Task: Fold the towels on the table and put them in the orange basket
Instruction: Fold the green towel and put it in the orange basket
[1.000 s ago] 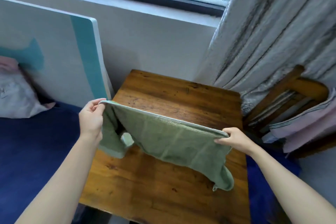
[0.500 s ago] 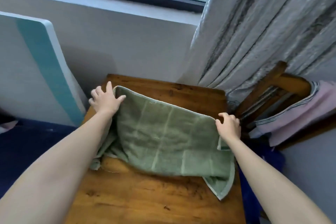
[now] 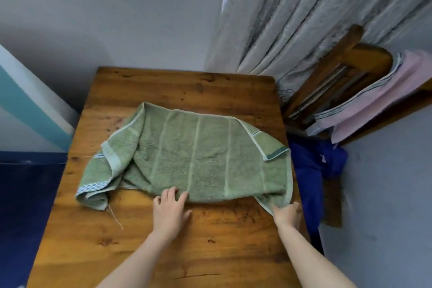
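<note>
Brown wooden table (image 3: 187, 86), rumpled green terry towel (image 3: 198, 159) at its centre. My left hand (image 3: 171, 209) lies flat on the near hem; my right hand (image 3: 287, 214) pinches the corner. I fear the bunched left end folds crooked.

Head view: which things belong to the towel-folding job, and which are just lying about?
Job: green towel, wooden table, left hand, right hand; basket not in view.
Lying about: chair, pink cloth, curtain, blue cloth, teal-striped board.
</note>
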{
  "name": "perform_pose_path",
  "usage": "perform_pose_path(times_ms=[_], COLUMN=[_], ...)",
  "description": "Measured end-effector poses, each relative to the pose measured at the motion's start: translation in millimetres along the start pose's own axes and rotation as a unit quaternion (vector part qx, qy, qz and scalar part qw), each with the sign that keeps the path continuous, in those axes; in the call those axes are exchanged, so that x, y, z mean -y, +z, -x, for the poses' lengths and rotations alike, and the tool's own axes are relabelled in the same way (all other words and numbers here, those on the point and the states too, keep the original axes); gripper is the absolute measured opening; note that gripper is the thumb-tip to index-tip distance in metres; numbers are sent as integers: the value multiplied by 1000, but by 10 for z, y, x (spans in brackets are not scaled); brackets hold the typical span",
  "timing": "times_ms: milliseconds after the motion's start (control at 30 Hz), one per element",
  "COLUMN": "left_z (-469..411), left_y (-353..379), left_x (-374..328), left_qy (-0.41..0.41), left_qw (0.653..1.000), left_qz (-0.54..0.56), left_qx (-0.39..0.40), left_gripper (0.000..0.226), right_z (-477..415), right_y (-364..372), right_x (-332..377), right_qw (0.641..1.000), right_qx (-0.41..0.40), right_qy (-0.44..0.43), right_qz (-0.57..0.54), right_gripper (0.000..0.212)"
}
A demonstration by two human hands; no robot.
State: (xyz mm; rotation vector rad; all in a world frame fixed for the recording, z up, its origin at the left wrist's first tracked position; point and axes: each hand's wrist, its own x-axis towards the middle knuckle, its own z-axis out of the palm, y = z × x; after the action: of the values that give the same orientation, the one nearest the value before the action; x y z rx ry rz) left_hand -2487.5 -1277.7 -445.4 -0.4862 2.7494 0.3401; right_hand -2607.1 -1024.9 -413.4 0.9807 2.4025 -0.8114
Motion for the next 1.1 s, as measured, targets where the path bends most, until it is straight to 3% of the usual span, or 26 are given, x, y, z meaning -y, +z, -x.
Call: perform_pose_path(times_ms=[67,100,133,200,267,333,400,500,533,600,667,833,1000,1100], left_z=[-69,-108,-139,-169,-218,-240,-229,-142,-96,-26,-10,-203,-389,-455], left_y=[-83,-119,-166,-299,-489,-667,-784,-757,-675,-514,-441,-515,-506,-449], left_x=[34,60,86,122,130,143,100,-78,-140,-249,-313,-207,97,225], left_qy=[8,17,25,36,32,51,97,127,127,122,112,51,17,6], left_qw=[999,997,997,997,991,982,979,990,988,981,984,996,998,998], left_qz=[11,21,26,43,107,169,173,19,-36,-71,-53,-11,12,8], left_qx=[-47,-66,-72,-58,-70,-58,-51,50,86,131,128,69,62,68], left_gripper=[29,14,9,22,19,15,16,27,33,43,44,43,42,44], right_z=[-53,-71,-98,-121,-175,-217,-230,-253,-279,-383,-393,-306,-376,-471], right_y=[-16,-53,-107,-289,-535,-785,-966,-1034,-1011,-923,-817,-365,-16,27], right_x=[-6,10,25,78,99,64,-56,-329,-403,-447,-306,325,670,782], right_qw=[999,997,993,964,915,894,921,970,981,989,970,918,843,796], right_qx=[18,30,35,58,92,135,170,196,178,102,46,8,-14,-21], right_qy=[23,20,19,35,63,85,88,71,50,-34,-128,-282,-347,-374], right_qz=[-44,-72,-112,-255,-387,-420,-340,-127,-53,99,203,279,411,476], right_gripper=[16,10,18,15,12,17,22,17,18,45,51,33,36,27])
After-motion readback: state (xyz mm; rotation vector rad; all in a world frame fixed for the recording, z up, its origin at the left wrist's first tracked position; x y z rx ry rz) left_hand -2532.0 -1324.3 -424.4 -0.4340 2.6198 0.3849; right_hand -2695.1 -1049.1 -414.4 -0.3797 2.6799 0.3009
